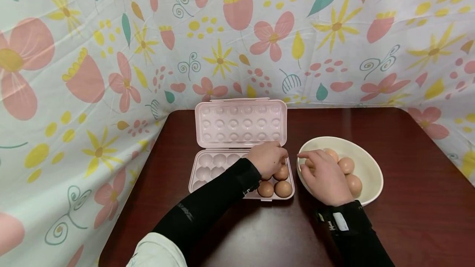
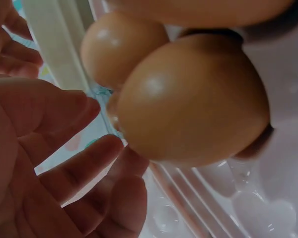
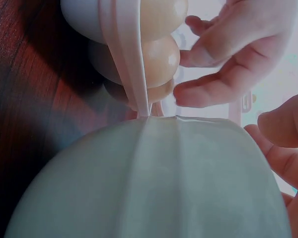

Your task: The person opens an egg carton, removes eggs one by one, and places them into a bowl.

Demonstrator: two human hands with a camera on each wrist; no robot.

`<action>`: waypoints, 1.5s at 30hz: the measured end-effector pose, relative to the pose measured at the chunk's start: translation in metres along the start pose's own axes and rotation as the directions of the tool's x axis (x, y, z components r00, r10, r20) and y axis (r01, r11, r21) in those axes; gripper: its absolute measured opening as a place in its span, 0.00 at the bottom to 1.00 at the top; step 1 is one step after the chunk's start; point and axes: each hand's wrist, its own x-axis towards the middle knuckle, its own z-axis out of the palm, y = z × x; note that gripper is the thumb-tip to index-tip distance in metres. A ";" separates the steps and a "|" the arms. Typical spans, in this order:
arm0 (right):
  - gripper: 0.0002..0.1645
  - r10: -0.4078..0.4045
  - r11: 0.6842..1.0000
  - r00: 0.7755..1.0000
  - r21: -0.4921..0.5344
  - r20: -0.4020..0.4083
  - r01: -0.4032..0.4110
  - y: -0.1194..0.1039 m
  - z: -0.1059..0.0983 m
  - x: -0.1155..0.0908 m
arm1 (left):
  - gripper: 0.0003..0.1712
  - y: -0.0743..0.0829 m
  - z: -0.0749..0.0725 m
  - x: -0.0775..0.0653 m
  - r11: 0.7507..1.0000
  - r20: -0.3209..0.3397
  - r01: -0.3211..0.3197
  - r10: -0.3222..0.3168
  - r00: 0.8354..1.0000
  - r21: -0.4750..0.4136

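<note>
A pink egg box point(image 1: 191, 178) lies with its lid point(image 1: 241, 114) raised at the back. Brown eggs, such as the front corner egg point(image 1: 283, 189), fill cups on its right side. My left hand point(image 1: 268, 159) is over the right part of the box, fingers loosely bent beside an egg point(image 2: 193, 99) without gripping it. Over the left rim of a cream bowl point(image 1: 375, 176) reaches my right hand point(image 1: 326, 178), its thumb and fingers apart with no egg seen between them. Several brown eggs point(image 1: 346, 165) sit in the bowl, some partly hidden by this hand.
Box and bowl stand close together on a dark red-brown table point(image 1: 415, 155). Behind and to the left hangs a flower-print cloth point(image 1: 237, 52). Cups on the left of the box, such as one cup point(image 1: 205, 160), hold no eggs.
</note>
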 end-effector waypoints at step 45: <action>0.24 -0.077 0.994 0.996 0.075 -0.035 0.079 -0.014 0.015 0.003 | 0.13 -0.029 -0.010 -0.025 0.954 -0.108 0.136 -0.170 0.979 -0.268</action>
